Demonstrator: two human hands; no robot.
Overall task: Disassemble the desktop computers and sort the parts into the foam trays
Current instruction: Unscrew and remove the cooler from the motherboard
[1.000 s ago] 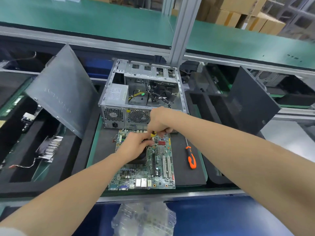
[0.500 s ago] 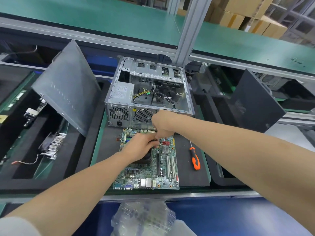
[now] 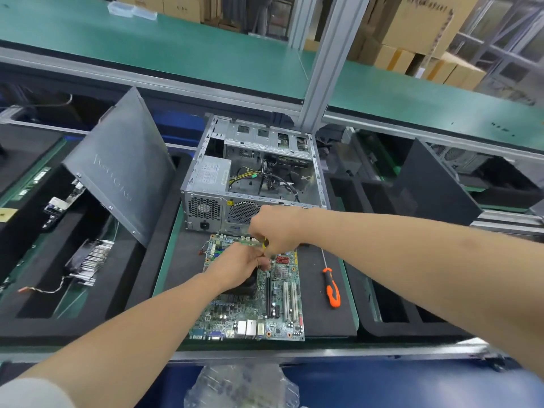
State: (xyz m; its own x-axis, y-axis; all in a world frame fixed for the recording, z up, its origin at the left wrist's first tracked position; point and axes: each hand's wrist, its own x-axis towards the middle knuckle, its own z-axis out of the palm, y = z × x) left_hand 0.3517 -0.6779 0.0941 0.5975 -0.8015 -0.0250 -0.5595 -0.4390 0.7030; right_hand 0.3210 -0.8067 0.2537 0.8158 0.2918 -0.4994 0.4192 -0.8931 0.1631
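Observation:
A green motherboard (image 3: pixel 282 304) lies flat on a black foam mat (image 3: pixel 318 319), just in front of the open grey desktop case (image 3: pixel 206 184). My right hand (image 3: pixel 276 228) is over the board's far edge and grips a small yellow-and-black tool (image 3: pixel 265 242) that points down at the board. My left hand (image 3: pixel 235 266) lies on the dark cooler (image 3: pixel 244 288) in the board's middle, fingers curled over its far edge, close to the tool's tip. What the tip touches is hidden by my fingers.
An orange-handled screwdriver (image 3: pixel 332 293) lies on the mat right of the board. A grey side panel (image 3: pixel 123 166) leans at the left over a foam tray (image 3: pixel 35 316) holding a finned heatsink (image 3: pixel 91 260). A black panel (image 3: pixel 432 184) leans at the right. A plastic bag (image 3: pixel 241 387) sits below the bench edge.
Both hands stay at the same spot on the board's far half, with only small finger movements. My head has shifted slightly, so the whole scene sits a little differently in view.

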